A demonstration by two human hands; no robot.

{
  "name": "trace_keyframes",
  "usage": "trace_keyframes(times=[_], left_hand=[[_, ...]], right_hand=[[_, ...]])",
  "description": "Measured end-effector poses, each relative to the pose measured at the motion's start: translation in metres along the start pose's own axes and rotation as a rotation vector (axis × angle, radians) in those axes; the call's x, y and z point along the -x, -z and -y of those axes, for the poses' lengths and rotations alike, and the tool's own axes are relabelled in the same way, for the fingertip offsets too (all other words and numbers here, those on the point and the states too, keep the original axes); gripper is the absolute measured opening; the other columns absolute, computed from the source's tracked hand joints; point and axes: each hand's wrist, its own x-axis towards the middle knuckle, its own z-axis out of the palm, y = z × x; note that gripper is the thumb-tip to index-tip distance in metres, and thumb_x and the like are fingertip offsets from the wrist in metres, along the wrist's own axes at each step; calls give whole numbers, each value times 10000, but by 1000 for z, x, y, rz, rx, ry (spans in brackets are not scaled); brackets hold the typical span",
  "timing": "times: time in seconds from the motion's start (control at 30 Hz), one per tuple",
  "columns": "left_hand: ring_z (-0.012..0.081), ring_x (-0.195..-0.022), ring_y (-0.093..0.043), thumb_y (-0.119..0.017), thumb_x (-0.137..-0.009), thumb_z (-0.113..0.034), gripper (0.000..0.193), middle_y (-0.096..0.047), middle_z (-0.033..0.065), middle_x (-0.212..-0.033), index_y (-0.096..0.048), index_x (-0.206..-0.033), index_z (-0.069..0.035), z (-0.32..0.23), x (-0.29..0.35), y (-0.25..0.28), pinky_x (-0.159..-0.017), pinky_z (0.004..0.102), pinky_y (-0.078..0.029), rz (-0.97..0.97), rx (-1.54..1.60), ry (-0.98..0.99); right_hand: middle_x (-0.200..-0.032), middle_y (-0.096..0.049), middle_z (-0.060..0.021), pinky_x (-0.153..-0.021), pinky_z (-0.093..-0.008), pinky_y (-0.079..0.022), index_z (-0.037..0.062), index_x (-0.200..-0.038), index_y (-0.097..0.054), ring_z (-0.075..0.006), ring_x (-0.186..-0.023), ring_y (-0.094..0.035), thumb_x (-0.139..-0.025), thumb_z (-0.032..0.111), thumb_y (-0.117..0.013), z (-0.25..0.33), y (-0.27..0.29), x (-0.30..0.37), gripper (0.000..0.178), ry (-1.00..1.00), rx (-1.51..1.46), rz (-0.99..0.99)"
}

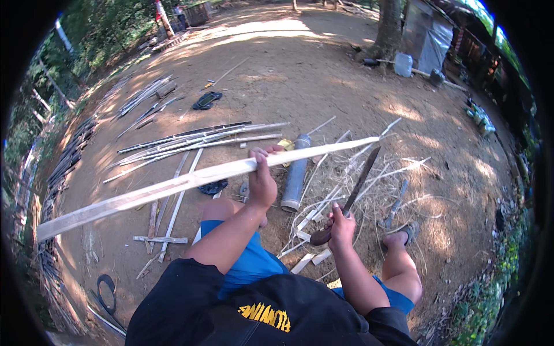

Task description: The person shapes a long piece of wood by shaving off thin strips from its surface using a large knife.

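Observation:
A long, pale split strip of bamboo or wood runs from the lower left up to the right, in front of me. My left hand grips it near its middle, fingers wrapped round it. In my right hand is the curved wooden handle of a machete; its dark blade points up and slightly right. The blade's tip is close to the strip's right end; I cannot tell whether they touch. Under the strip stands or lies a grey cylinder on the dirt, among curled shavings.
Several split strips lie on the ground at the left. A second knife-like tool rests near my right foot. Farther off are a dark sandal, a tree trunk and a plastic jug. Cut offcuts lie between my legs.

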Motion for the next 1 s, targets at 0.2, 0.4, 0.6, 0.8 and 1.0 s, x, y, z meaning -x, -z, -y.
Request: trace_keyframes(times=[0.2,0.4,0.6,0.8,1.0], left_hand=[[233,-1169,-456,-384,-1036,-434,385,-461,191,-1245,-361,-1083,-53,-19,56,-2,-1028,395,-354,284,-197,-16],[291,-1225,-445,-470,-1017,-403,385,-454,203,-1283,-389,-1136,-46,-30,80,1,-1062,425,-319,442,-296,-68],[413,-1243,-450,-516,-993,-403,400,-509,251,-1291,-411,-1131,-42,-55,74,12,-1080,502,-309,597,-628,-175],[371,-1203,-494,-517,-978,-461,438,-559,226,-1190,-500,-1057,-30,-49,86,10,-1030,459,-366,378,-598,-106],[295,-1292,-438,-590,-960,-424,524,-472,222,-1336,-413,-1223,-7,-34,95,11,-1081,441,-328,471,-547,-1]], right_hand=[[-793,-632,-91,-427,-234,-425,13,-1252,-389,-85,-497,-500,-938,195,-657,44,-74,44,451,180,-112,115],[-773,-604,-68,-446,-256,-421,-10,-1253,-393,-100,-504,-500,-869,69,-670,49,-77,40,480,282,-84,42],[-766,-549,-42,-459,-263,-407,-22,-1289,-386,-103,-534,-503,-843,68,-709,48,-79,25,558,269,-69,-14],[-785,-532,-29,-456,-241,-388,33,-1237,-428,-103,-541,-482,-855,104,-717,39,-83,32,484,211,18,-69],[-789,-541,-34,-462,-256,-403,46,-1131,-462,-118,-545,-506,-859,81,-691,29,-79,14,358,266,-127,28]])
